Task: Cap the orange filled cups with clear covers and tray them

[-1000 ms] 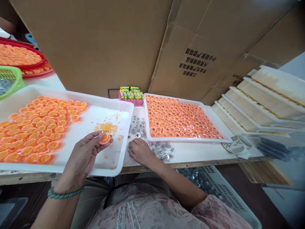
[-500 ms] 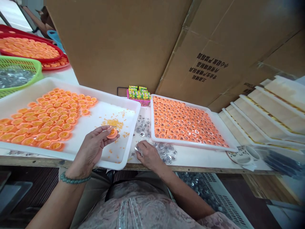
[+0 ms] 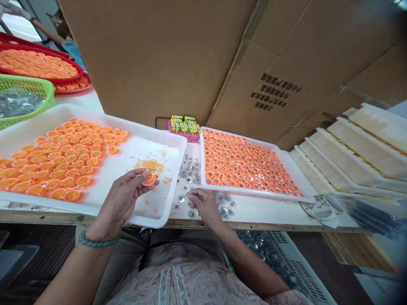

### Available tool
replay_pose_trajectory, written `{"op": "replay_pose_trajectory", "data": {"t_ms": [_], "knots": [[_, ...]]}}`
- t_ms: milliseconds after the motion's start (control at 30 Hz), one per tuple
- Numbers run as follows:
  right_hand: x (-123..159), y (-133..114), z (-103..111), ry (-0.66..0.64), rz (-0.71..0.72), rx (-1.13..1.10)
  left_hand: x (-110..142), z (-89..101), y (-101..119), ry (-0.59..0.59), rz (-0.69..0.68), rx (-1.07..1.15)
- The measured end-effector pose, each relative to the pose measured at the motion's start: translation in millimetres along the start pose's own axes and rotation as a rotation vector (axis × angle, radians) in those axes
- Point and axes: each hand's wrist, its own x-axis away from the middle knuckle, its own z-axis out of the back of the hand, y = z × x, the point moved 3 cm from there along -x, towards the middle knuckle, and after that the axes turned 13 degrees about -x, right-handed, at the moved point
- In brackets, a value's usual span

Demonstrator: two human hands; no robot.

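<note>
My left hand [image 3: 125, 195] pinches a small round orange cup [image 3: 149, 178] with yellow bits inside, above the right part of a white tray [image 3: 124, 214]. Many similar orange cups [image 3: 70, 159] fill the left of that tray, and loose yellow beads [image 3: 151, 165] lie scattered near my fingers. My right hand [image 3: 203, 205] is over the table between the two trays, its fingers drawn together; whatever is between them, if anything, is hidden. Just left of its fingertips lies a clear round disc [image 3: 181, 198]. More clear discs [image 3: 225, 204] lie beside and behind this hand.
A second white tray [image 3: 305, 195] holds orange cups topped with clear covers. Cardboard [image 3: 159, 55] walls the back. Small yellow-green packets [image 3: 184, 126] stand in a pink box. A green basket [image 3: 51, 91], red trays [image 3: 81, 74], stacked white trays [image 3: 349, 148] and a tape roll [image 3: 321, 207] surround.
My right hand has shifted slightly right and back, away from a clear disc that now shows on the table. My left hand keeps the cup almost in place, tilted a little differently.
</note>
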Motion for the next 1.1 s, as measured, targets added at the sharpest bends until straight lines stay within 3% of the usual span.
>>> {"op": "replay_pose_trajectory", "data": {"t_ms": [100, 200, 300, 467, 667, 867, 1100], "knots": [[-2, -18, -5, 0.031, -0.222, -0.391, -1, -0.4, 0, -0.013, 0.016, -0.006], [-2, -42, -17, -0.097, -0.294, -0.557, 0, -0.2, -1, -0.014, 0.013, 0.009], [-2, -57, -28, -0.18, -0.257, -0.505, 1, -0.3, -1, -0.022, 0.013, 0.02], [-6, -59, -38, -0.208, -0.119, -0.372, 2, -1.9, 1, -0.034, 0.009, 0.027], [-12, -69, -44, -0.272, 0.134, -0.014, 5, -4.2, 4, -0.061, 0.012, 0.025], [-18, -75, -57, -0.195, 0.071, -0.151, 4, -4.0, 3, -0.066, 0.021, 0.019], [-25, -80, -62, -0.252, 0.123, 0.006, 3, -2.6, 2, -0.081, -0.013, 0.039]]}}
